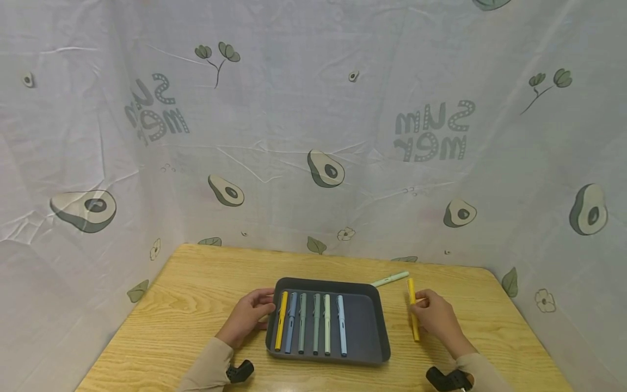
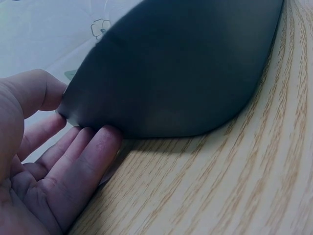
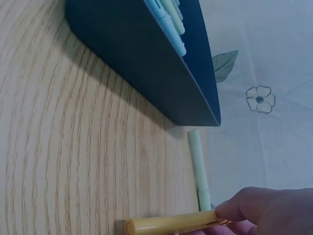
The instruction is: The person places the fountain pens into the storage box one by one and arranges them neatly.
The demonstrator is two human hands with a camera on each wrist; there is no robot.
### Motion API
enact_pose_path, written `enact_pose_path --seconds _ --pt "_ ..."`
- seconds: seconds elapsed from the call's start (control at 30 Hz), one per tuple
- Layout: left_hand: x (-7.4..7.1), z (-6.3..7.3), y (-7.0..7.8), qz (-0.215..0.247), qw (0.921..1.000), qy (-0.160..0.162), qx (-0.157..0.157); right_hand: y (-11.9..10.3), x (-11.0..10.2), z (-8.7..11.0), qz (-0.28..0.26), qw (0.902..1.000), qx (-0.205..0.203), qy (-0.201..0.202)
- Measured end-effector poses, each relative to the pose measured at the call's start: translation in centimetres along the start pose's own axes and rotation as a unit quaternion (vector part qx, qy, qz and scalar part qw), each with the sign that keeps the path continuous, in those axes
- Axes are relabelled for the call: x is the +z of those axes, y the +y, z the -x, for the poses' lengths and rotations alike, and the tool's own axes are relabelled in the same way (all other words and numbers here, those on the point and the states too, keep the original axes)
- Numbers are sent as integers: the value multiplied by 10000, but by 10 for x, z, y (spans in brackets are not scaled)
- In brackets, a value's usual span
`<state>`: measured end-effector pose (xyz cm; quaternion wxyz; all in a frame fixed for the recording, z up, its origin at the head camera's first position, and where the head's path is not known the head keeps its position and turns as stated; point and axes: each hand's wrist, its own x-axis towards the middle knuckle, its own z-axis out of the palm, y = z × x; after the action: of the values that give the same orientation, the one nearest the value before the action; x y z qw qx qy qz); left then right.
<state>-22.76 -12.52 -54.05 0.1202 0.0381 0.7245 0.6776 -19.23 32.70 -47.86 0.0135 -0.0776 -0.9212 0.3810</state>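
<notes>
A dark grey tray (image 1: 379,326) lies on the table with several capped pens side by side in it: a yellow pen (image 1: 281,321) at the left, then blue, green and pale green ones, and a light blue pen (image 1: 341,325) last. My left hand (image 1: 251,314) holds the tray's left side, thumb at the rim and fingertips against the outer wall (image 2: 161,88). Right of the tray, my right hand (image 1: 436,316) pinches another yellow pen (image 3: 171,223) between thumb and fingers. Beyond it, a pale green pen (image 1: 391,279) lies on the table by the tray's far right corner.
The wooden table (image 1: 196,283) ends at a pale hanging sheet (image 1: 274,125) printed with avocados, behind and on both sides. Black wrist devices (image 1: 240,372) sit at both sleeves. The tray's right part shows bare floor beside the light blue pen.
</notes>
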Motion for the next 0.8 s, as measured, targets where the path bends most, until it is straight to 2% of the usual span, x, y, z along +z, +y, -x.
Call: enact_pose_path --seconds 0.8 --pt "-2 -1 1 17 10000 -56 -1 -30 -6 15 -830 9965 -47 79"
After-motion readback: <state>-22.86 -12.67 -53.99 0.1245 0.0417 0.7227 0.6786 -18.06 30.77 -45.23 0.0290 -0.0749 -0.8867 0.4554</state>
